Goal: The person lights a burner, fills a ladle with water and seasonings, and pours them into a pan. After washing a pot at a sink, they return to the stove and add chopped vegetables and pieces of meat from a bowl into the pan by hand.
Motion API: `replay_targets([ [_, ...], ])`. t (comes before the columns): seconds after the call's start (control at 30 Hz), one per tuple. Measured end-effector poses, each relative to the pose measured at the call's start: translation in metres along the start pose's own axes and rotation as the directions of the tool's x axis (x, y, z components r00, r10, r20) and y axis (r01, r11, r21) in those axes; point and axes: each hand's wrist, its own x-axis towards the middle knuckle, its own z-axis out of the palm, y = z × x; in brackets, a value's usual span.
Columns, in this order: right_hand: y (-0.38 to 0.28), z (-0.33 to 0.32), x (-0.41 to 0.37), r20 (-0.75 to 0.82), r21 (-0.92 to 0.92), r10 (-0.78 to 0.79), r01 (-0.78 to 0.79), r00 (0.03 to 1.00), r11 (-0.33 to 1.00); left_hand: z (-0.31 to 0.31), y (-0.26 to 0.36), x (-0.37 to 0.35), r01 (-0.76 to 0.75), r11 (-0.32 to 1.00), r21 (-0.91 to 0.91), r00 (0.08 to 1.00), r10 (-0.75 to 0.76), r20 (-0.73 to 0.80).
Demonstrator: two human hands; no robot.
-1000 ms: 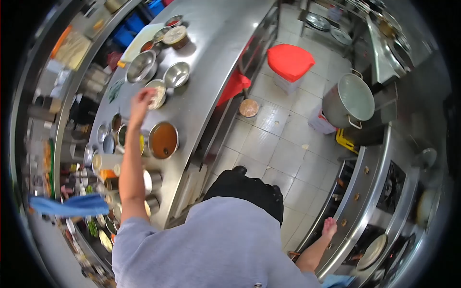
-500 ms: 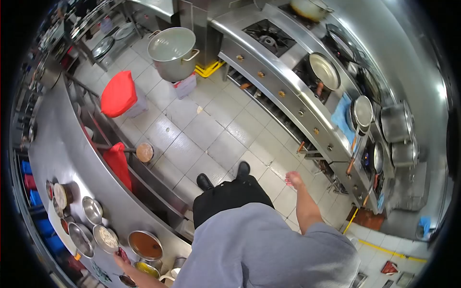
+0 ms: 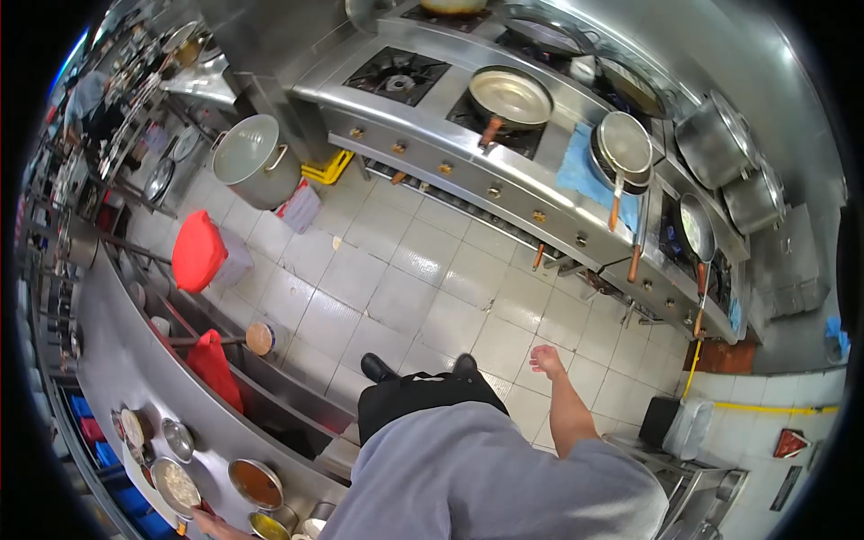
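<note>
At the lower left, my left hand is closed around the reddish-brown handle of a small pan with white pieces of food in it. The pan is over the steel counter, overlapping a spot among the bowls. Beside it stand a steel bowl, a bowl of reddish-brown sauce and a container of yellow liquid. Part of my left hand is cut off by the frame's bottom edge. My right hand hangs over the tiled floor with loosely bent fingers and nothing in it.
Ahead and to the right runs a stove with a wide frying pan, a strainer on a pan, and stacked pots. A large pot and a red-covered bin stand on the floor. A person is far left.
My view has turned toward the right, bringing more of the stove wall in. The pan in my left hand has shifted left across the bowls. My right hand's fingers have loosened.
</note>
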Motion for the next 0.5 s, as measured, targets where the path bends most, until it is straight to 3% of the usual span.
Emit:
replay_targets([
  [0.07, 0.026, -0.025, 0.004, 0.003, -0.018, 0.02, -0.02, 1.0, 1.0, 0.022, 0.029, -0.047, -0.056, 0.998, -0.032, 0.995, 0.059, 0.08],
  [0.13, 0.047, -0.05, 0.008, -0.001, -0.038, 0.023, -0.023, 1.0, 0.999, 0.068, 0.059, -0.138, -0.128, 0.974, -0.189, 0.969, 0.163, 0.185],
  [0.17, 0.057, -0.064, 0.007, -0.01, -0.047, 0.015, -0.015, 1.0, 0.999, 0.09, 0.054, -0.149, -0.18, 0.946, -0.269, 0.914, 0.263, 0.311],
  [0.2, 0.065, -0.077, 0.005, -0.021, -0.057, 0.008, -0.009, 1.0, 0.998, 0.119, 0.043, -0.157, -0.215, 0.91, -0.353, 0.831, 0.361, 0.423],
  [0.27, 0.078, -0.105, 0.0, -0.062, -0.066, -0.126, 0.122, 0.99, 0.99, 0.182, 0.035, -0.186, -0.15, 0.937, -0.316, 0.718, 0.323, 0.617],
  [0.3, 0.082, -0.118, -0.002, -0.087, -0.074, -0.19, 0.184, 0.978, 0.98, 0.207, 0.044, -0.236, -0.151, 0.947, -0.285, 0.656, 0.312, 0.688],
  [0.37, 0.086, -0.145, -0.003, -0.192, -0.272, -0.424, 0.367, 0.885, 0.89, 0.253, 0.058, -0.377, -0.121, 0.96, -0.251, 0.491, 0.278, 0.826],
  [0.4, 0.075, -0.158, -0.019, -0.242, -0.234, -0.458, 0.407, 0.855, 0.883, 0.271, 0.063, -0.443, -0.111, 0.965, -0.236, 0.44, 0.261, 0.859],
  [0.43, 0.049, -0.169, -0.049, -0.296, -0.199, -0.487, 0.446, 0.822, 0.873, 0.3, 0.049, -0.476, -0.073, 0.968, -0.239, 0.261, 0.25, 0.932],
  [0.5, 0.007, -0.194, -0.097, -0.352, -0.153, -0.468, 0.443, 0.811, 0.883, 0.327, 0.041, -0.593, -0.147, 0.969, -0.197, 0.093, 0.212, 0.973],
])
